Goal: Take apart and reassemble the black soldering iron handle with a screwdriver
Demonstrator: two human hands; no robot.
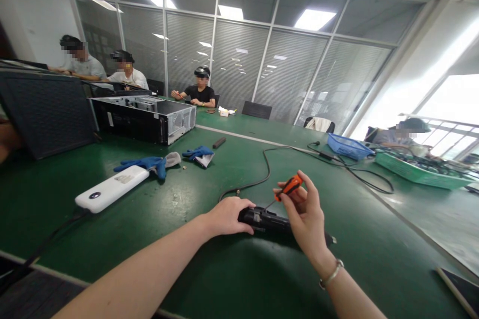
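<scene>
The black power tool (275, 221) lies on its side-to-side length on the desk (175, 204), right in front of the person. Its left hand end is gripped by the left hand (227, 215), thumb over the top, while the right hand (307, 217) pinches a screwdriver (291, 186) by its orange handle, shaft slanting down to the tool's upper side. Whether the tip sits in a screw is too small to tell.

The work looks to be at an early point: the tool's body seems to be in one piece, and no part of it can be made out lying apart. Whether any screw has been turned cannot be told.

A cord (267, 162) curves over the green desktop beyond the hands. To the left are a white box (112, 189) and blue gloves (147, 164), with a dark bar (219, 142) farther off and an opened computer case (130, 122) behind. To the right stand a blue basket (346, 147) and a green basket (419, 173) holding cables. Three co-workers sit toward the far left, another at the right. A glass partition (235, 60) with blinds closes the room, under ceiling lights, and daylight enters at the right.
</scene>
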